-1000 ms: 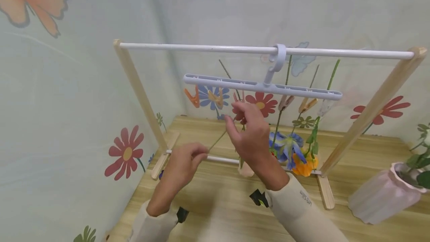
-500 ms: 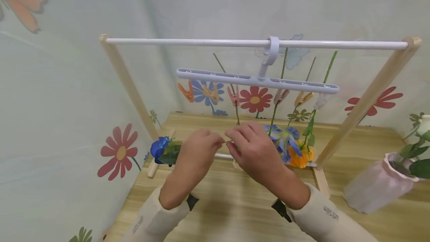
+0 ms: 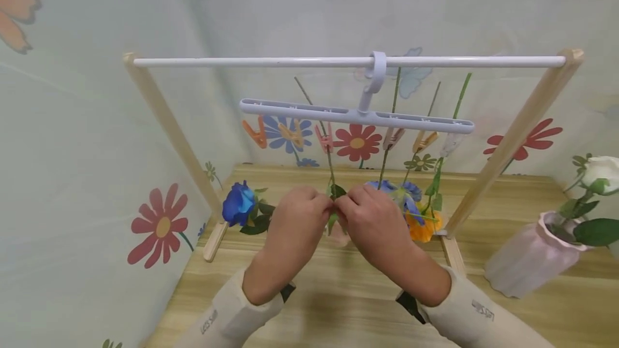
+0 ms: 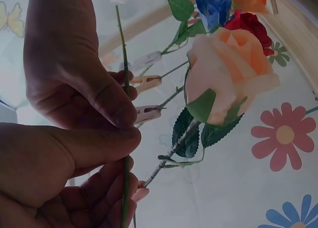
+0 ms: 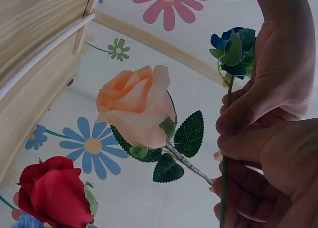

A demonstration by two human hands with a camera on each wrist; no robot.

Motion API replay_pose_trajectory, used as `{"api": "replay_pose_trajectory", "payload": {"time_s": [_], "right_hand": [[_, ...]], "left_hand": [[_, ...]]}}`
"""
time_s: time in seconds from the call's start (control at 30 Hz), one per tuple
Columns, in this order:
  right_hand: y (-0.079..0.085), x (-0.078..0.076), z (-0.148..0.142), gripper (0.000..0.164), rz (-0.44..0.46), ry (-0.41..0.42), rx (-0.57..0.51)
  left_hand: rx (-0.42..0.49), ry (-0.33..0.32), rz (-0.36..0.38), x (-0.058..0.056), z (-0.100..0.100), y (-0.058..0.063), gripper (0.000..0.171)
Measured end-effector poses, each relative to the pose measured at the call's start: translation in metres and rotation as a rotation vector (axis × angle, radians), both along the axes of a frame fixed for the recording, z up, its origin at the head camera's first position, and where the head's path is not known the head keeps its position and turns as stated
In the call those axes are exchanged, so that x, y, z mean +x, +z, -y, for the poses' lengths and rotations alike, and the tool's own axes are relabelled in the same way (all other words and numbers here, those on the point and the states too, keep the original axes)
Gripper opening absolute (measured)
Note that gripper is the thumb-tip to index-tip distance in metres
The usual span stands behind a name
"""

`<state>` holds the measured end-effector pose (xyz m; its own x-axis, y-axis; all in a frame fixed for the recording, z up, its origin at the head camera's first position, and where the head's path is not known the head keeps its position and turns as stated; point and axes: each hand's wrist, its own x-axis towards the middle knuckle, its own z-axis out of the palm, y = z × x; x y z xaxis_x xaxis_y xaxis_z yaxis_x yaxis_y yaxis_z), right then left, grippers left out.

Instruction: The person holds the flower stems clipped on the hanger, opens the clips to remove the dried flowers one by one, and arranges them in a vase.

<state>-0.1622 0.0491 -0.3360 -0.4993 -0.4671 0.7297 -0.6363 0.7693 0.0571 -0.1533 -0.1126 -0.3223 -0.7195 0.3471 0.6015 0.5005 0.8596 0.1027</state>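
Note:
In front of the rack, both hands come together fingertip to fingertip on the thin green stem [image 4: 123, 44] of a blue artificial rose [image 3: 239, 204]. My left hand [image 3: 296, 222] pinches it on the bloom side, and the bloom points out to the left. My right hand [image 3: 376, 223] pinches it beside the left, the bare stem end jutting right. Just behind the fingers, a peach rose [image 4: 223, 74] hangs head down from a pink clip [image 3: 324, 138] on the pale hanger [image 3: 309, 113]. An orange clip [image 3: 255, 132] and a pale yellow clip [image 3: 291, 134] hold nothing.
The hanger hooks over the white rod [image 3: 242, 62] of a wooden rack. Right of the peach rose hang more flowers, among them a red rose [image 5: 54, 190] and an orange flower [image 3: 424, 227]. A pink vase [image 3: 529, 262] with a white rose [image 3: 602, 175] stands at right.
The right hand has come down from the pink clip to meet the left on the blue rose's stem. The left hand has moved right and up, bringing the blue bloom into sight.

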Motion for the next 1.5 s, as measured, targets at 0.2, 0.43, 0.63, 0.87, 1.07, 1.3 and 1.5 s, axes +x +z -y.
{"api": "replay_pose_trajectory", "payload": {"time_s": [0.2, 0.43, 0.63, 0.87, 1.07, 1.3, 1.5], "right_hand": [[-0.002, 0.003, -0.005, 0.013, 0.071, -0.038, 0.008], [-0.001, 0.002, -0.008, 0.008, 0.1, -0.042, 0.005], [0.002, -0.001, -0.014, 0.008, 0.035, -0.024, -0.01], [0.005, -0.001, -0.029, 0.013, -0.021, -0.036, -0.057], [0.009, 0.003, -0.053, 0.013, 0.013, -0.069, -0.142], [0.022, 0.012, -0.1, 0.015, 0.029, -0.197, -0.271], [0.033, 0.022, -0.135, 0.016, 0.078, -0.294, -0.389]], "left_hand": [[-0.035, -0.005, 0.001, 0.001, -0.008, -0.002, 0.01], [-0.045, 0.009, -0.028, 0.001, -0.013, 0.0, 0.007], [-0.011, -0.019, -0.018, 0.002, -0.016, 0.002, 0.012], [0.094, -0.219, -0.169, 0.01, -0.018, 0.006, 0.015], [0.201, -0.334, -0.015, 0.012, -0.015, 0.003, 0.013], [0.479, -0.195, 0.242, -0.018, -0.003, -0.01, 0.01], [0.754, -0.027, 0.457, -0.05, 0.003, -0.012, 0.03]]}}
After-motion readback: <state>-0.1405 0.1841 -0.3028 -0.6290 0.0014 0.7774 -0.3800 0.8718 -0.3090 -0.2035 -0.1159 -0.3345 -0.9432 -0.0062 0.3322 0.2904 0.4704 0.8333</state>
